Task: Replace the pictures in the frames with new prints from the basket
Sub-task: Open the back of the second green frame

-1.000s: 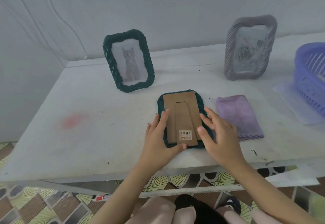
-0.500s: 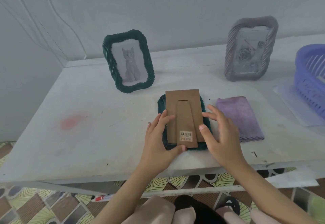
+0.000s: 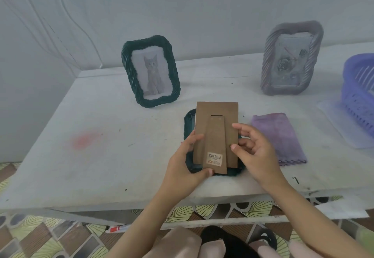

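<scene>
Sliding up from the face-down frame [image 3: 189, 124], the backing board [image 3: 215, 134] now overhangs it. Both hands, left hand [image 3: 185, 164] and right hand [image 3: 256, 152], pinch its edges; the old picture comes next.

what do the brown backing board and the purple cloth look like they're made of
Brown backing board: seemingly matte cardboard or fibreboard, flat and stiff, with a cut slot and barcode sticker. Purple cloth: soft fabric, possibly microfibre, with a fuzzy surface and wavy stitched hem.

A small white sticker [image 3: 214, 159] on the lower end of the brown cardboard frame backing [image 3: 216, 124] carries a black barcode and orange characters resembling "2CO"; the finer print is illegible.
</scene>
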The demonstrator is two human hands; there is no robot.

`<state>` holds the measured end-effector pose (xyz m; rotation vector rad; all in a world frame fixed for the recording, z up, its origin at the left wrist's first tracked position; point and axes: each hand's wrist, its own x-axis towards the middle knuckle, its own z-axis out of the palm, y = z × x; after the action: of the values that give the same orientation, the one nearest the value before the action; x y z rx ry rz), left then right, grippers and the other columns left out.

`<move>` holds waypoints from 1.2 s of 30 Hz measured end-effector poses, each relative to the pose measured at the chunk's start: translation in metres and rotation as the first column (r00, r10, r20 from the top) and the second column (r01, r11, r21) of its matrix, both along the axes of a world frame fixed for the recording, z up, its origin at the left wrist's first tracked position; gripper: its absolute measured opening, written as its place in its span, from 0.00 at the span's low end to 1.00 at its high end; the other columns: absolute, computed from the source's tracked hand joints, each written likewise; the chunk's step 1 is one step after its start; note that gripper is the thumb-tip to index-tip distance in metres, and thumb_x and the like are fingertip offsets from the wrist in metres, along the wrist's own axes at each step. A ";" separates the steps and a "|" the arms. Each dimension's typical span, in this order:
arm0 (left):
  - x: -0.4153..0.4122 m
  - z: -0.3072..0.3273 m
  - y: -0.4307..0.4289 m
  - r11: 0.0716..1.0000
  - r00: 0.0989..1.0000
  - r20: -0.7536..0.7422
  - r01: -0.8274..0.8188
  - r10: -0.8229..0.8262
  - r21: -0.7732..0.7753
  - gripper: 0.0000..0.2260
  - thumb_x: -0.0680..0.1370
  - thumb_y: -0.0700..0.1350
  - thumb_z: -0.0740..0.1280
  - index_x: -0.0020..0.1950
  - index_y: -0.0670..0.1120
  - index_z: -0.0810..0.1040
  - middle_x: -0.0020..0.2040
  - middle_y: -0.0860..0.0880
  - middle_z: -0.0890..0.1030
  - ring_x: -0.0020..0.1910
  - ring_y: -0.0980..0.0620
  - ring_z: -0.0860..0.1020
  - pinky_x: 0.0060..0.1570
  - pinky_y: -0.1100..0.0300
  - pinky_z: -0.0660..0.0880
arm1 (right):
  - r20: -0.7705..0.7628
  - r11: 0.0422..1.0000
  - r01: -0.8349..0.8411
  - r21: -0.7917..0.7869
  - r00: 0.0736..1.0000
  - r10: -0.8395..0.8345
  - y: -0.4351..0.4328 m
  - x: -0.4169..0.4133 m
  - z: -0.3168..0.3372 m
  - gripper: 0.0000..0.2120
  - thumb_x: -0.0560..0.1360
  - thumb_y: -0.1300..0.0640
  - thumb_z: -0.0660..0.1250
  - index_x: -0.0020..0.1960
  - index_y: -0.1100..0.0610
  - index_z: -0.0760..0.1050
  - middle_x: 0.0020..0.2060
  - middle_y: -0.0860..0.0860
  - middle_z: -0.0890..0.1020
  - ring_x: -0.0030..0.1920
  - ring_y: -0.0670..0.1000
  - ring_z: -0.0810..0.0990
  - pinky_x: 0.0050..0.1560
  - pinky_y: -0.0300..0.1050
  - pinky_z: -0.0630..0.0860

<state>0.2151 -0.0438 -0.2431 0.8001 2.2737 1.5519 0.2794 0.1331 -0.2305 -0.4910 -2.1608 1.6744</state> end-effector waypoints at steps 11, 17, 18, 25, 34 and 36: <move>-0.024 0.031 -0.031 0.994 0.994 -0.006 -0.106 0.106 -0.023 0.28 0.68 0.37 0.73 0.65 0.54 0.72 0.63 0.59 0.71 0.56 0.63 0.73 0.55 0.69 0.72 | -0.017 0.986 -0.107 0.124 0.994 0.110 -0.017 -0.025 0.018 0.22 0.72 0.64 0.69 0.60 0.45 0.72 0.59 0.46 0.75 0.48 0.42 0.80 0.49 0.35 0.78; -0.035 0.031 -0.075 0.971 0.978 0.010 -0.208 0.210 -0.116 0.30 0.66 0.39 0.74 0.66 0.54 0.72 0.64 0.59 0.71 0.60 0.60 0.72 0.57 0.66 0.69 | 0.071 0.925 -0.248 0.288 0.969 0.237 -0.051 -0.055 0.013 0.21 0.72 0.61 0.68 0.63 0.47 0.72 0.52 0.40 0.74 0.44 0.37 0.70 0.47 0.26 0.68; -0.036 0.031 -0.082 0.965 0.974 0.018 -0.223 0.227 -0.135 0.30 0.66 0.39 0.74 0.66 0.54 0.72 0.64 0.59 0.71 0.60 0.60 0.73 0.57 0.67 0.68 | 0.095 0.902 -0.281 0.327 0.960 0.265 -0.056 -0.059 0.012 0.21 0.72 0.59 0.68 0.64 0.47 0.72 0.53 0.40 0.74 0.45 0.36 0.69 0.49 0.28 0.65; -0.037 0.030 -0.108 0.884 0.964 -0.029 -0.255 0.266 -0.391 0.30 0.69 0.38 0.72 0.70 0.51 0.69 0.67 0.55 0.69 0.66 0.51 0.66 0.65 0.51 0.66 | 0.290 0.672 -0.453 0.585 0.892 0.348 -0.078 -0.074 0.002 0.23 0.73 0.53 0.65 0.68 0.48 0.68 0.61 0.47 0.74 0.60 0.51 0.69 0.60 0.43 0.62; -0.036 0.033 -0.088 0.835 0.969 -0.147 -0.244 0.197 -0.493 0.29 0.72 0.39 0.68 0.70 0.56 0.64 0.77 0.51 0.50 0.75 0.54 0.43 0.71 0.54 0.48 | 0.173 0.633 -0.258 0.730 0.966 0.194 -0.058 -0.056 0.005 0.18 0.75 0.52 0.63 0.64 0.50 0.72 0.59 0.49 0.75 0.59 0.51 0.70 0.59 0.46 0.65; -0.036 0.033 -0.076 0.862 0.958 -0.247 -0.245 0.145 -0.444 0.27 0.73 0.41 0.68 0.70 0.56 0.65 0.75 0.54 0.55 0.75 0.54 0.46 0.69 0.59 0.45 | 0.140 0.618 -0.135 0.775 0.989 0.042 -0.044 -0.047 0.006 0.17 0.74 0.53 0.64 0.63 0.52 0.73 0.57 0.51 0.77 0.57 0.53 0.72 0.55 0.48 0.68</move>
<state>0.1795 -0.1202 -0.2098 0.6262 2.7980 0.9346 0.2322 0.0887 -0.2243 -0.2038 -2.7391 0.5678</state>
